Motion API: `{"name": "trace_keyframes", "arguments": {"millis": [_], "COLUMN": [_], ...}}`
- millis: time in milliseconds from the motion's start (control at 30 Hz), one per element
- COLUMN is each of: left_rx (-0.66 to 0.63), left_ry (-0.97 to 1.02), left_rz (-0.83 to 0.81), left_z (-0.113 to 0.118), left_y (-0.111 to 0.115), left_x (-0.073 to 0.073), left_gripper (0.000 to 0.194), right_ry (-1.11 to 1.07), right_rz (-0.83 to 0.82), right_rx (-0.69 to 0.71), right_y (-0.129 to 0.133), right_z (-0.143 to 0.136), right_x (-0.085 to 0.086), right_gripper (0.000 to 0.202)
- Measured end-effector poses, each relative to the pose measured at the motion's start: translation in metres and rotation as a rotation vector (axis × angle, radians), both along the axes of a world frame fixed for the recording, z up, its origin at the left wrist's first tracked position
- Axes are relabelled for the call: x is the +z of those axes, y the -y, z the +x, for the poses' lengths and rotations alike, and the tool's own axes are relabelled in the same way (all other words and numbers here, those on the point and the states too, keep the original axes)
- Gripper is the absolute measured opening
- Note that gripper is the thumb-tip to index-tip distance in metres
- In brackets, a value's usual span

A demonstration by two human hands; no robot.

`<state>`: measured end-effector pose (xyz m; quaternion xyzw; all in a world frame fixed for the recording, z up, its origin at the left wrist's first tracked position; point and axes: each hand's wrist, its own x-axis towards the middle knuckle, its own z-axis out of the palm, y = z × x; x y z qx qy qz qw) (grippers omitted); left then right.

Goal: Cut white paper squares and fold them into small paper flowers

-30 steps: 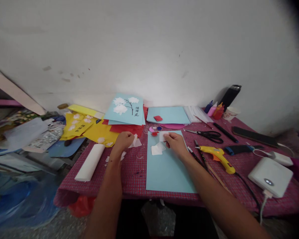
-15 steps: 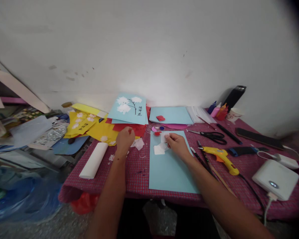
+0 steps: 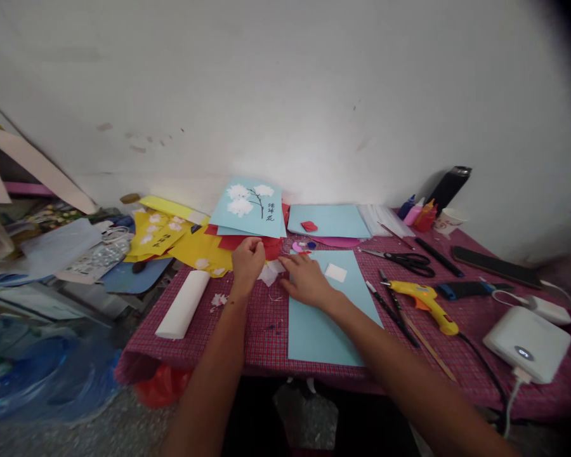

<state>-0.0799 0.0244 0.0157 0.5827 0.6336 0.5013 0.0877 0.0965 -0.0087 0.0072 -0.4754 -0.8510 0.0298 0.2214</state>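
Observation:
A light blue sheet lies on the checked cloth, with a white paper square near its upper right. My right hand is over the sheet's upper left, its fingers apart and their tips beside thin white tissue pieces. Left of those pieces, my left hand is closed, and what its fingers hold, if anything, is hidden. Behind it rests a blue card with white flowers, a dark branch and writing.
A white roll lies at the left. To the right are black scissors, a yellow glue gun, pens, a white box with a cable, and a black bottle. Yellow and red papers lie at the back left.
My right hand has moved left from the white squares toward the tissue pieces, and its fingers have spread. One white square now shows farther right on the sheet. The view has shifted slightly.

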Motion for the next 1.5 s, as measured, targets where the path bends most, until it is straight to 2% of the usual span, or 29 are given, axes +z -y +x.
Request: {"name": "trace_keyframes", "arguments": {"millis": [100, 167, 233, 333, 467, 600, 733, 867, 967, 1067, 1200, 1333, 1500], "left_rx": [-0.038, -0.085, -0.126, -0.152, -0.205, -0.323, -0.503, -0.673, -0.796, -0.837, -0.874, -0.968, -0.926], "left_ry": [-0.001, -0.019, -0.05, -0.084, -0.077, -0.031, 0.072, 0.188, 0.223, 0.175, 0.159, 0.291, 0.444], "left_rz": [-0.001, -0.008, -0.014, -0.011, -0.031, -0.064, -0.117, -0.287, -0.413, -0.463, -0.5, -0.507, -0.513], "left_z": [0.003, 0.005, 0.007, 0.008, 0.015, 0.028, 0.04, 0.046, 0.048, 0.049, 0.051, 0.051, 0.053], "left_y": [-0.001, -0.001, -0.001, -0.001, 0.003, 0.01, 0.015, 0.018, 0.019, 0.02, 0.023, 0.027, 0.028], "left_x": [-0.003, -0.005, -0.007, -0.007, -0.007, -0.008, -0.01, -0.014, -0.017, -0.02, -0.018, -0.009, -0.005], "left_gripper": [0.026, 0.024, 0.022, 0.021, 0.02, 0.02, 0.021, 0.019, 0.017, 0.016, 0.023, 0.03, 0.03], "right_ry": [-0.207, -0.327, -0.352, -0.319, -0.298, -0.194, -0.082, -0.021, -0.013, -0.097, -0.348, -0.59, -0.721], "right_rz": [0.074, 0.076, 0.043, -0.123, -0.273, -0.286, -0.261, -0.299, -0.338, -0.339, -0.384, -0.446, -0.478], "right_rx": [-0.084, -0.187, -0.293, -0.232, -0.116, -0.097, -0.123, -0.163, -0.111, -0.081, -0.034, 0.047, 0.101], "right_y": [-0.013, -0.024, -0.031, -0.033, -0.023, -0.016, -0.018, -0.021, -0.021, -0.018, -0.013, -0.007, -0.004], "right_z": [0.04, 0.067, 0.088, 0.103, 0.101, 0.091, 0.086, 0.087, 0.087, 0.084, 0.076, 0.066, 0.062], "right_x": [0.0, -0.002, -0.005, -0.008, -0.003, 0.0, -0.007, -0.014, -0.016, -0.014, -0.01, -0.007, -0.006], "right_gripper": [0.038, 0.032, 0.027, 0.022, 0.018, 0.019, 0.02, 0.026, 0.022, 0.019, 0.017, 0.022, 0.027]}}
